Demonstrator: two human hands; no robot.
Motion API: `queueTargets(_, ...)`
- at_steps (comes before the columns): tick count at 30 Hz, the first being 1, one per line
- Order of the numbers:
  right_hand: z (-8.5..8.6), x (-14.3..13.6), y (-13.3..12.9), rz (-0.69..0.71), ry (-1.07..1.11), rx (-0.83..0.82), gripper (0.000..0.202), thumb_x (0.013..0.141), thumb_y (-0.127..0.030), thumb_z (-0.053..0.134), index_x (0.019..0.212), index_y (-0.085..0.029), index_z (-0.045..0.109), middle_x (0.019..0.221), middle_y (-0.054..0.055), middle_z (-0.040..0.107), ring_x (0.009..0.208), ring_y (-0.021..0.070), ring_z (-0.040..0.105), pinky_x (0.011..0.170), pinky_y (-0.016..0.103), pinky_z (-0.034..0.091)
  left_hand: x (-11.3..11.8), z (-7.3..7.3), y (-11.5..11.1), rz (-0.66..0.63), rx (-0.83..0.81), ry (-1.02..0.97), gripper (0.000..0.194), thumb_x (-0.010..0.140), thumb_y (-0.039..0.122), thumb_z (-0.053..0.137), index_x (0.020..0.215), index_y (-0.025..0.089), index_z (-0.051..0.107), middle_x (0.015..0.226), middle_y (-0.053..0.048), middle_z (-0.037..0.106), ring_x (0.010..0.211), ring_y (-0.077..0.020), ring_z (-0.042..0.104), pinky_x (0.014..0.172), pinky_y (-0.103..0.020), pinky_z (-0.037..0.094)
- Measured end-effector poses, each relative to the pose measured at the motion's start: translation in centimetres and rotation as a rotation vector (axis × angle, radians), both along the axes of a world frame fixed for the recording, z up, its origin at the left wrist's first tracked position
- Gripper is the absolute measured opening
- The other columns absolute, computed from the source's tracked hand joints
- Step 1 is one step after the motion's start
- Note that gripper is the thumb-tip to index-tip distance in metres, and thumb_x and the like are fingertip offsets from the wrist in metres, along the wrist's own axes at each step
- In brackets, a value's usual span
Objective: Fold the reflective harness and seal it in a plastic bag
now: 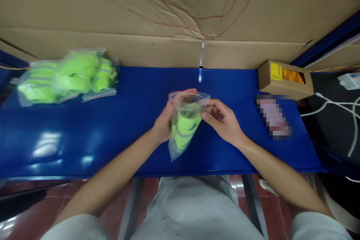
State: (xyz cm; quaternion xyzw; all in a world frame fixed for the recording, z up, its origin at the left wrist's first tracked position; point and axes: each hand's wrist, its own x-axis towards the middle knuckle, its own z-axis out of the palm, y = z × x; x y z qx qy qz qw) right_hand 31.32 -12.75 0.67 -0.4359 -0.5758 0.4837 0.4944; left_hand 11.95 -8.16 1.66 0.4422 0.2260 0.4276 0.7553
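A clear plastic bag (176, 150) hangs tilted above the blue table, with a rolled neon-yellow reflective strap or vest (186, 127) inside it; which of these it is I cannot tell. Grey reflective bands cross the yellow fabric. My left hand (164, 120) is wrapped around the bag's left side, its fingers partly behind the plastic. At the bag's upper right edge, my right hand (222, 120) pinches the plastic between thumb and curled fingers. The bag's wide top faces away from me, and its lower corner points toward the table's front edge.
Several bagged neon-yellow bundles (75, 73) are piled at the back left of the blue table (135, 120). A cardboard box (295, 82) with orange contents stands at the back right, near a pixelated phone-like object (274, 116). White cables (334, 103) lie farther right.
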Motion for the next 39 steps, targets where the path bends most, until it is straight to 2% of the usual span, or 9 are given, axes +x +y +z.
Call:
queueTargets(5,-0.4,-0.7,-0.1,-0.047,0.021,-0.053,0.032,0.086,-0.047,0.082,0.096,-0.025,0.06,0.084,-0.003,0.064,0.078,0.0138,0.062,0.072,0.029,0.051,0.5,-1.1,-0.9,-0.139,-0.197,-0.077,0.079,0.085,0.083,0.058,0.141,0.028,0.065,0.137,-0.008,0.068,0.124,-0.0296,0.067,0.101,-0.039,0.056)
queueTargets(10,-0.2,-1.3,-0.1,-0.022,0.18,-0.246,0.058,0.071,-0.045,0.094,0.112,-0.03,0.057,0.104,0.0,0.07,0.091,0.0174,0.067,0.074,0.03,0.056,0.6,-2.4,-0.9,-0.217,-0.166,-0.072,0.083,0.08,0.088,0.06,0.143,0.035,0.062,0.147,-0.007,0.063,0.127,-0.0305,0.067,0.104,-0.043,0.056)
queueTargets(13,-0.1,-1.1,0.2,0.034,0.187,-0.321,0.055,0.07,-0.049,0.093,0.111,-0.028,0.063,0.105,0.002,0.072,0.093,0.0195,0.068,0.078,0.033,0.057,0.5,-2.2,-0.5,-0.165,-0.117,0.004,0.08,0.08,0.088,0.06,0.139,0.035,0.066,0.145,-0.007,0.064,0.122,-0.0319,0.07,0.1,-0.046,0.059)
queueTargets(16,-0.2,-0.7,0.4,-0.101,0.1,-0.271,0.046,0.069,-0.051,0.093,0.096,-0.025,0.066,0.09,-0.001,0.07,0.083,0.0178,0.065,0.071,0.031,0.054,0.0,-1.1,0.0,-0.12,-0.115,0.082,0.081,0.087,0.09,0.043,0.118,0.024,0.078,0.114,-0.012,0.077,0.113,-0.0342,0.073,0.093,-0.047,0.061)
queueTargets(18,-0.1,-0.5,0.5,-0.194,0.021,-0.224,0.044,0.069,-0.053,0.093,0.087,-0.024,0.063,0.076,-0.004,0.062,0.07,0.0144,0.057,0.062,0.028,0.048,-0.4,-0.7,0.2,-0.067,-0.05,0.142,0.079,0.089,0.088,0.043,0.107,0.02,0.08,0.101,-0.012,0.079,0.108,-0.0343,0.075,0.089,-0.045,0.062)
queueTargets(22,0.7,0.1,0.6,-0.21,-0.063,-0.118,0.046,0.075,-0.063,0.085,0.082,-0.024,0.062,0.069,-0.004,0.057,0.061,0.0121,0.05,0.054,0.026,0.042,-0.8,-0.7,0.1,0.131,0.091,0.286,0.044,0.087,0.06,0.076,0.105,0.02,0.081,0.101,-0.008,0.08,0.098,-0.0272,0.076,0.086,-0.035,0.06)
queueTargets(25,1.4,0.9,0.6,-0.222,-0.069,-0.071,0.041,0.088,-0.064,0.073,0.086,-0.024,0.067,0.07,-0.002,0.063,0.06,0.0131,0.056,0.056,0.028,0.047,-1.0,-0.8,0.2,0.213,0.076,0.311,0.033,0.089,0.048,0.078,0.103,0.019,0.082,0.099,-0.006,0.081,0.094,-0.0235,0.076,0.084,-0.031,0.059)
queueTargets(31,2.2,2.8,0.9,-0.198,-0.086,-0.058,0.024,0.091,-0.047,0.078,0.088,-0.024,0.075,0.071,-0.001,0.072,0.063,0.0132,0.065,0.06,0.026,0.053,-1.4,-0.7,0.8,0.285,0.016,0.291,0.029,0.089,0.046,0.078,0.101,0.02,0.081,0.1,-0.006,0.08,0.091,-0.0209,0.075,0.079,-0.028,0.058)
queueTargets(39,2.7,2.3,0.9,-0.209,-0.154,-0.026,0.028,0.085,-0.05,0.082,0.089,-0.024,0.075,0.069,-0.002,0.07,0.062,0.0129,0.062,0.06,0.027,0.051,-1.3,-1.0,0.7,0.345,0.074,0.299,0.03,0.092,0.051,0.075,0.102,0.022,0.075,0.096,-0.004,0.076,0.087,-0.0179,0.072,0.077,-0.027,0.057)
